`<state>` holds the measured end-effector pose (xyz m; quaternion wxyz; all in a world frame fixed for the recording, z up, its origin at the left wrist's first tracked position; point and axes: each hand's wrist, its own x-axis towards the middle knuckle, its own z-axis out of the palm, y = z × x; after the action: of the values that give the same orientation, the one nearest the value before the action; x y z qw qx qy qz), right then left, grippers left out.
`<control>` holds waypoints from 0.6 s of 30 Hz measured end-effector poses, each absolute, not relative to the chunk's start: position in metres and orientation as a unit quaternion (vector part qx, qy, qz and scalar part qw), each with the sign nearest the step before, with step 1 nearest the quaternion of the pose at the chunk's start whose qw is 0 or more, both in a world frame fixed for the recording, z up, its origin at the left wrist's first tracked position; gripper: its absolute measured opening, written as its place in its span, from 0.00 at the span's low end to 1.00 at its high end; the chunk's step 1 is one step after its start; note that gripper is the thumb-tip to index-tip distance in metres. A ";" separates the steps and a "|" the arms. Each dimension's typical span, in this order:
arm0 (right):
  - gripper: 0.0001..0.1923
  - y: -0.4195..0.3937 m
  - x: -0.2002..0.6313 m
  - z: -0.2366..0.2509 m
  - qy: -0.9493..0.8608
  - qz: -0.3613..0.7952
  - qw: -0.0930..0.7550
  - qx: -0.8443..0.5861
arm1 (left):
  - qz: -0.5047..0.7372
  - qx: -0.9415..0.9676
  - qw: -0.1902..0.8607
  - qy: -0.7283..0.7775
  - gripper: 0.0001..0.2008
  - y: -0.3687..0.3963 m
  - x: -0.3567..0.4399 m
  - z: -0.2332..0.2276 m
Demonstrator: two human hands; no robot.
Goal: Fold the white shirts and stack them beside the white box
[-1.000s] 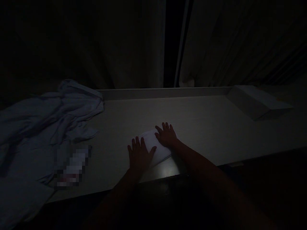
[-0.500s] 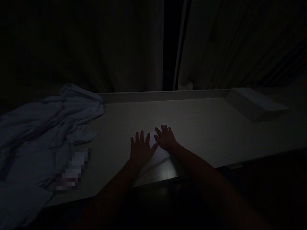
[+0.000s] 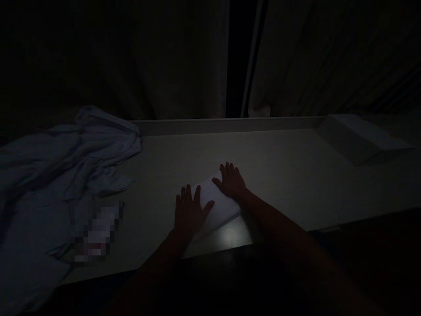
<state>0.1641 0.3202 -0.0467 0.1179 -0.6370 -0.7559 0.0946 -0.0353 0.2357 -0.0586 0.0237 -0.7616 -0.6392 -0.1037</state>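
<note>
A folded white cloth (image 3: 219,204) lies flat near the front edge of the pale tabletop (image 3: 184,158). On its left side rests my left hand (image 3: 190,214), palm down with the fingers spread. My right hand (image 3: 233,182) lies flat over the cloth's right side, its thumb stretched toward the middle. Neither hand grasps anything. The dim light hides what kind of cloth it is.
Crumpled white fabric (image 3: 98,136) is heaped along the left end of the table. Beside it lies a blurred-out item (image 3: 98,228). A pale box-like block (image 3: 358,136) stands at the right end. Dark curtains (image 3: 184,57) hang behind a low back ledge (image 3: 230,126).
My hands have moved apart, the right one up and to the right, the left one slightly to the left. More of the folded cloth shows between them. The view has shifted a little.
</note>
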 end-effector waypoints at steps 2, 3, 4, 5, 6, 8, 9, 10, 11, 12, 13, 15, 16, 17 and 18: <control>0.46 0.318 0.167 -0.042 -0.760 0.105 0.121 -0.630 | -0.102 -0.761 0.024 -0.640 0.44 0.236 -0.036 -0.058; 0.45 0.315 0.169 -0.038 -0.766 0.104 0.123 -0.623 | -0.101 -0.761 0.025 -0.640 0.44 0.236 -0.036 -0.058; 0.45 0.310 0.173 -0.035 -0.773 0.097 0.126 -0.615 | -0.099 -0.761 0.026 -0.641 0.44 0.236 -0.036 -0.058; 0.44 0.304 0.177 -0.033 -0.780 0.086 0.128 -0.607 | -0.097 -0.761 0.027 -0.641 0.44 0.235 -0.036 -0.058; 0.44 0.295 0.182 -0.032 -0.785 0.074 0.126 -0.602 | -0.096 -0.761 0.027 -0.642 0.44 0.235 -0.036 -0.058; 0.44 0.275 0.195 -0.035 -0.790 0.063 0.110 -0.600 | -0.092 -0.760 0.028 -0.643 0.44 0.235 -0.036 -0.059; 0.43 0.264 0.201 -0.039 -0.789 0.063 0.102 -0.603 | -0.092 -0.760 0.028 -0.643 0.44 0.235 -0.036 -0.060; 0.43 0.254 0.206 -0.043 -0.786 0.065 0.097 -0.607 | -0.092 -0.759 0.027 -0.644 0.44 0.236 -0.036 -0.061; 0.42 0.246 0.210 -0.047 -0.783 0.065 0.096 -0.612 | -0.093 -0.758 0.026 -0.645 0.44 0.236 -0.036 -0.061; 0.41 0.240 0.213 -0.050 -0.778 0.062 0.098 -0.618 | -0.094 -0.759 0.025 -0.644 0.44 0.237 -0.036 -0.062; 0.40 0.236 0.215 -0.052 -0.773 0.060 0.100 -0.624 | -0.096 -0.760 0.024 -0.642 0.44 0.237 -0.036 -0.062; 0.38 0.233 0.215 -0.053 -0.765 0.060 0.097 -0.634 | -0.101 -0.764 0.025 -0.637 0.43 0.238 -0.036 -0.060; 0.38 0.233 0.215 -0.052 -0.762 0.062 0.093 -0.638 | -0.105 -0.767 0.029 -0.633 0.43 0.237 -0.036 -0.058; 0.38 0.232 0.214 -0.050 -0.762 0.064 0.088 -0.639 | -0.111 -0.769 0.034 -0.628 0.42 0.237 -0.036 -0.056; 0.38 0.232 0.214 -0.049 -0.761 0.066 0.086 -0.639 | -0.118 -0.773 0.040 -0.622 0.41 0.235 -0.036 -0.053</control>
<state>0.2140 0.2318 -0.0485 0.0856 -0.6392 -0.7615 0.0655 -0.0362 0.2350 -0.0534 0.0400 -0.7731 -0.6220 -0.1177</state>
